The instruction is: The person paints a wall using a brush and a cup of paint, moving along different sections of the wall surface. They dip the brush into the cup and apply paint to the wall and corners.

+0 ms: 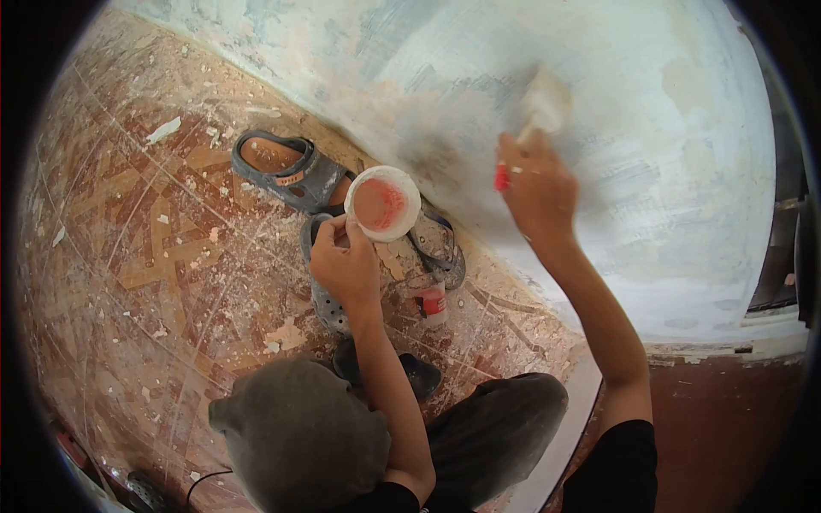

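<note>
My left hand (346,267) grips the near rim of a small white tub (410,208), tilted so that its inside shows pinkish liquid with red streaks. Beside the wall, my right hand (543,192) is closed around a paintbrush (547,104) with a red handle end. Its pale bristles are blurred and overlap the patchy white-and-grey wall (650,162). Below the tub, a clear plastic container (434,306) with a red label stands on the floor.
Grey clogs (295,184) lie around the tub, close to the wall's foot. Flakes and dust cover the wood-patterned floor (162,222). My bent knees (505,427) take up the lower middle. To the right is a pale sill (547,427) beside a reddish-brown floor (718,419).
</note>
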### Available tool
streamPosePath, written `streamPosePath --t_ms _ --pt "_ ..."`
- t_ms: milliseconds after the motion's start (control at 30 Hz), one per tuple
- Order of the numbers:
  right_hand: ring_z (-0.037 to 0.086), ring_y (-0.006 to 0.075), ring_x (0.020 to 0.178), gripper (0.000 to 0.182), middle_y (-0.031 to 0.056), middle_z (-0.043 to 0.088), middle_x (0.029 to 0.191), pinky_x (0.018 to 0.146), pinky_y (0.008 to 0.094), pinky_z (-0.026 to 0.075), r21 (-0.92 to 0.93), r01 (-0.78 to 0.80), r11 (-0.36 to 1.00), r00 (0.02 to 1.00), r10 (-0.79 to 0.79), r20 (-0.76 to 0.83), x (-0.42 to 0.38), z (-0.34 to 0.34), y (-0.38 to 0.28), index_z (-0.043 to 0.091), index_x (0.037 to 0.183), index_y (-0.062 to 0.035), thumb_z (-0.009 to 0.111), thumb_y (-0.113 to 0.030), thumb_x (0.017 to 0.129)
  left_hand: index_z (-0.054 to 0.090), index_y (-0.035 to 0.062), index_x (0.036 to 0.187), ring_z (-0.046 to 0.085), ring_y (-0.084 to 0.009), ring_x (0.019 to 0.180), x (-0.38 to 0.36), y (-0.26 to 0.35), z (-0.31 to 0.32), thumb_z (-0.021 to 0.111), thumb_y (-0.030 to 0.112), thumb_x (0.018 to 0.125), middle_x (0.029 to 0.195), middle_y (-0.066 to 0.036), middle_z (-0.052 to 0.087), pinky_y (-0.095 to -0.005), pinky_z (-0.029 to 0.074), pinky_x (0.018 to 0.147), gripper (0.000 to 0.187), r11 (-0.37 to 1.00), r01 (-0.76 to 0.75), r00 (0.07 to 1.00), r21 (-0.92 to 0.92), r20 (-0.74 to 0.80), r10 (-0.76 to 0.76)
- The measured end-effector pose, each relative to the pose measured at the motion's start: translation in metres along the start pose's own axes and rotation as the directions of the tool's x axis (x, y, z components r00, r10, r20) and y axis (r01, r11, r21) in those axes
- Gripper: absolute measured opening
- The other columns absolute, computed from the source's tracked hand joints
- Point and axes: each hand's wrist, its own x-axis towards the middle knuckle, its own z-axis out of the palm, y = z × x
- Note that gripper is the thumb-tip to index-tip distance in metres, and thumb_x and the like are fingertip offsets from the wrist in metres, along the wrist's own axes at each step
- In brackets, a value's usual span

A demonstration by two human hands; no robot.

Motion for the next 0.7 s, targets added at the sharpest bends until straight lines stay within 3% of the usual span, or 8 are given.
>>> streamPosePath --t_ms 67,200,300,367,433,533,633,700 --pt "0.052 0.0159 0.059 0.006 0.0077 0.046 0.075 0.039 0.0247 0.043 -0.248 0.09 0.965 0.996 -0.086 0.028 -0.016 0.064 -0.014 0.049 0.077 -0.0116 0.053 -0.014 0.074 0.06 -0.0016 0.075 0.06 -0.0159 0.059 0.004 0.0 0.0 0.054 0.007 0.075 0.065 -0.009 0.061 -0.0252 0.044 0.054 0.01 1.0 -0.02 1.0 -0.003 -0.013 0.02" --pt "0.054 0.0213 0.066 0.016 0.0121 0.048 0.083 0.047 0.0286 0.048 0.167 0.218 0.962 0.929 -0.257 0.267 -0.067 0.113 -0.062 0.049 0.088 -0.009 0.052 -0.011 0.073 0.06 -0.0019 0.076 0.06 -0.0152 0.06 0.005 0.001 -0.003 0.053 0.006 0.075 0.067 -0.01 0.061 -0.025 0.044 0.054 0.01 1.0 -0.008 1.0 0.027 -0.018 0.008" --pt "0.054 0.0207 0.066 0.011 0.009 0.047 0.079 0.044 0.0281 0.047 0.321 0.122 0.939 0.957 -0.196 0.211 -0.062 0.071 -0.058 0.048 0.084 -0.0105 0.051 -0.011 0.073 0.059 -0.0019 0.077 0.059 -0.0145 0.061 0.009 0.0 -0.005 0.053 0.005 0.076 0.069 -0.009 0.061 -0.0251 0.043 0.054 0.01 0.999 0.041 0.998 0.017 -0.041 -0.041" --pt "0.054 0.0204 0.068 0.008 0.0086 0.047 0.079 0.043 0.0273 0.046 0.241 0.042 0.97 0.989 -0.075 0.131 -0.042 0.029 -0.039 0.047 0.082 -0.0107 0.05 -0.011 0.074 0.06 -0.0015 0.077 0.059 -0.0141 0.061 0.012 -0.001 -0.007 0.054 0.006 0.076 0.068 -0.009 0.061 -0.0245 0.043 0.054 0.009 0.997 0.01 0.995 0.081 -0.095 -0.002" --pt "0.054 0.0197 0.068 0.007 0.0082 0.047 0.078 0.042 0.0267 0.046 0.217 -0.092 0.972 0.986 0.059 0.153 -0.014 -0.014 -0.019 0.047 0.08 -0.0099 0.051 -0.012 0.074 0.06 -0.0016 0.077 0.059 -0.0138 0.061 0.013 0.001 -0.006 0.054 0.006 0.076 0.068 -0.009 0.061 -0.0244 0.043 0.054 0.01 0.997 0.034 0.995 0.074 -0.099 -0.027" --pt "0.053 0.0179 0.066 0.008 0.0079 0.046 0.077 0.041 0.0264 0.045 0.077 -0.034 0.996 0.999 0.032 0.032 0.01 -0.015 -0.007 0.047 0.078 -0.0098 0.053 -0.011 0.072 0.06 -0.0017 0.077 0.058 -0.0135 0.06 0.013 -0.003 -0.003 0.055 0.007 0.076 0.068 -0.008 0.061 -0.0241 0.043 0.053 0.01 0.997 0.043 0.994 0.059 -0.102 -0.036" --pt "0.052 0.0171 0.064 0.009 0.0078 0.045 0.075 0.041 0.0263 0.045 -0.05 0.079 0.996 0.996 -0.077 0.05 0.0 0.065 -0.027 0.046 0.077 -0.0098 0.053 -0.011 0.072 0.059 -0.0027 0.079 0.056 -0.0117 0.06 0.011 -0.003 -0.005 0.054 0.006 0.076 0.068 -0.007 0.06 -0.0231 0.042 0.054 0.011 0.997 0.062 0.994 0.051 -0.096 -0.056" --pt "0.052 0.0177 0.063 0.008 0.0076 0.045 0.074 0.042 0.0263 0.046 0.044 0.19 0.981 0.979 -0.193 0.064 -0.019 0.102 -0.05 0.046 0.077 -0.0093 0.052 -0.01 0.072 0.059 -0.0036 0.081 0.055 -0.01 0.061 0.014 -0.002 -0.006 0.053 0.005 0.077 0.068 -0.007 0.059 -0.0222 0.041 0.055 0.011 0.995 0.089 0.992 0.05 -0.092 -0.085"
